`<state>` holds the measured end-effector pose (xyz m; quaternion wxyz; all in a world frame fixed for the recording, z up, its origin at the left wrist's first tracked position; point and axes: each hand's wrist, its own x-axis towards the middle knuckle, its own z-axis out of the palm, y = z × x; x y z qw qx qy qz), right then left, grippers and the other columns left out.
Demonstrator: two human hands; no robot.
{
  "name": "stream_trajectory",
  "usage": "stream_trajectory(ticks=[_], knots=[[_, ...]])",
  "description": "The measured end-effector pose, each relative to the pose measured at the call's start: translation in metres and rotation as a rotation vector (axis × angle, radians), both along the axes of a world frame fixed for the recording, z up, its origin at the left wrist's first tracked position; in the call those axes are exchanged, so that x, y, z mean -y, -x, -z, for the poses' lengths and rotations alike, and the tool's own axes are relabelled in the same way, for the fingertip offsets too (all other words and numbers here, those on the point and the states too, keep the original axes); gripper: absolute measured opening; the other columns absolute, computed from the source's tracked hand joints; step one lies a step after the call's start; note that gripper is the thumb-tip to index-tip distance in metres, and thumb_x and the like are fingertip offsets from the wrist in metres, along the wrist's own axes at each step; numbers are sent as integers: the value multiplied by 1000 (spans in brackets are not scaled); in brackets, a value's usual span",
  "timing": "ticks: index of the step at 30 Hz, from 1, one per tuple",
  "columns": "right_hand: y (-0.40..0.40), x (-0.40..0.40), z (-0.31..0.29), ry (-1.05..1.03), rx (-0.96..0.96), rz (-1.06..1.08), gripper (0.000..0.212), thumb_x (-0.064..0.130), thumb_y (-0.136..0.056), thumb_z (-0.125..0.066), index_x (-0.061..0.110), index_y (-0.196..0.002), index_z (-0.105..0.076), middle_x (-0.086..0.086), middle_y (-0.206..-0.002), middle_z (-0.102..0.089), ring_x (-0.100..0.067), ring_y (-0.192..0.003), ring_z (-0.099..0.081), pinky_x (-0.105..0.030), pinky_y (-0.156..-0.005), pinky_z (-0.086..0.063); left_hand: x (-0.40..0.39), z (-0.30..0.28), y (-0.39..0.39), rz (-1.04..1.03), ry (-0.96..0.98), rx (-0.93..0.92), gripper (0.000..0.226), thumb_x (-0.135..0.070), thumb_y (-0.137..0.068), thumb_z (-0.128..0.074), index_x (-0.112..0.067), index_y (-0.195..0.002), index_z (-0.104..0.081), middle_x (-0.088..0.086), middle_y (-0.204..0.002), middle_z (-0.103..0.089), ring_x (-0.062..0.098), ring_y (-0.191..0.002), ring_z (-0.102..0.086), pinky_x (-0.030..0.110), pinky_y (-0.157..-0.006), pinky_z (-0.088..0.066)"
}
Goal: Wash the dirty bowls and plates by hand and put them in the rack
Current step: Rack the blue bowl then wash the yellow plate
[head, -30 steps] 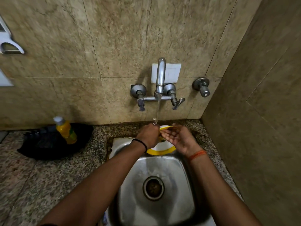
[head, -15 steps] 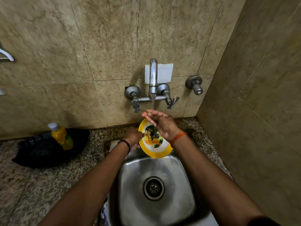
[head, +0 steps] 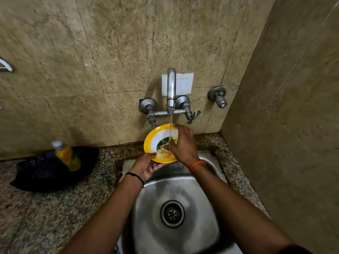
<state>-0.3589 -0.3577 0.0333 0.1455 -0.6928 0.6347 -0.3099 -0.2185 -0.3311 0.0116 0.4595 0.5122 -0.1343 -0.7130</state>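
Tilting towards us over the sink (head: 183, 182), the yellow-rimmed plate (head: 156, 136) with its printed centre sits under the tap (head: 171, 88). We see the left hand (head: 146, 166) gripping its lower rim, the right hand (head: 183, 143) flat against its face. Half a second ago no water ran; now it does.

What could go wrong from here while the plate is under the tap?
The left hand holds the wet plate only by its lower rim, so it may slip into the sink as the right hand rubs it. The tilted plate may also deflect the stream onto the counter.
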Motion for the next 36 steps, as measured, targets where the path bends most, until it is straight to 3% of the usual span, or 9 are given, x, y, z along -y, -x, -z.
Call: stream_trajectory(ticks=[4, 7, 11, 17, 21, 25, 30, 34, 36], knots=[[30, 4, 14, -211, 146, 209, 70, 13, -79, -67, 4, -140, -35, -17, -143, -44, -36, -134, -39, -45, -110, -34, -3, -9, 11, -64, 12, -9, 22, 3, -94, -40, 5, -115, -47, 26, -92, -62, 37, -65, -67, 38, -54, -60], [34, -6, 10, -680, 859, 216, 36, 2, -91, -54, 2, -127, -49, -20, -103, -66, -33, -84, -70, -43, -69, -60, -4, -19, 16, -61, 70, 194, 13, -2, -92, -48, 2, -100, -57, 20, -80, -66, 32, -65, -67, 35, -49, -59], [36, -19, 9, -841, 1101, 155, 27, 4, -96, -48, 3, -123, -50, -16, -85, -67, -20, -53, -70, -28, -48, -58, 4, -28, 8, 13, 153, 467, 6, -7, -89, -56, -5, -90, -62, 20, -74, -68, 28, -52, -68, 34, -52, -59], [34, -20, -15, -509, 711, 35, 25, 11, -94, -50, 8, -119, -53, -17, -91, -67, -22, -53, -68, -33, -46, -57, 3, 10, -4, 97, -5, 243, 40, -25, -98, -45, -2, -131, -47, 14, -88, -63, 25, -73, -63, 35, -61, -55], [47, -24, -10, -33, -125, -216, 58, 21, -90, -49, 32, -146, -36, -9, -129, -60, -32, -107, -62, -42, -87, -52, 1, 20, -1, 148, -117, -79, 90, -77, -85, -22, 4, -111, -54, 24, -105, -62, 42, -106, -56, 54, -97, -42], [57, -49, 14, 163, -462, -349, 81, 6, -91, -51, 45, -150, -13, -4, -149, -42, -25, -108, -63, -34, -77, -52, 3, 4, 0, 64, -100, -306, 86, -75, -85, -32, 5, -108, -52, 32, -113, -58, 47, -110, -54, 62, -97, -40], [66, -68, 43, 186, -451, -280, 103, -11, -77, -52, 41, -152, -4, -1, -154, -35, -22, -124, -54, -32, -86, -55, 7, -16, 13, -82, 32, -164, 7, -7, -94, -52, -1, -98, -54, 14, -85, -63, 25, -80, -59, 38, -68, -56], [80, -59, 44, -44, -166, -398, 94, -3, -79, -60, 28, -152, -9, 0, -156, -29, -21, -136, -41, -26, -107, -41, 7, -22, 22, 94, 134, -31, 23, -5, -92, -56, 1, -114, -57, 13, -92, -70, 26, -92, -61, 40, -80, -52], [85, -55, 26, -311, 201, -387, 91, -2, -78, -71, 25, -147, -18, 2, -137, -47, -13, -121, -52, -9, -95, -42, 11, -26, 28, 198, 163, 170, 37, -11, -91, -59, 1, -126, -53, 16, -111, -65, 28, -98, -60, 38, -78, -53]])
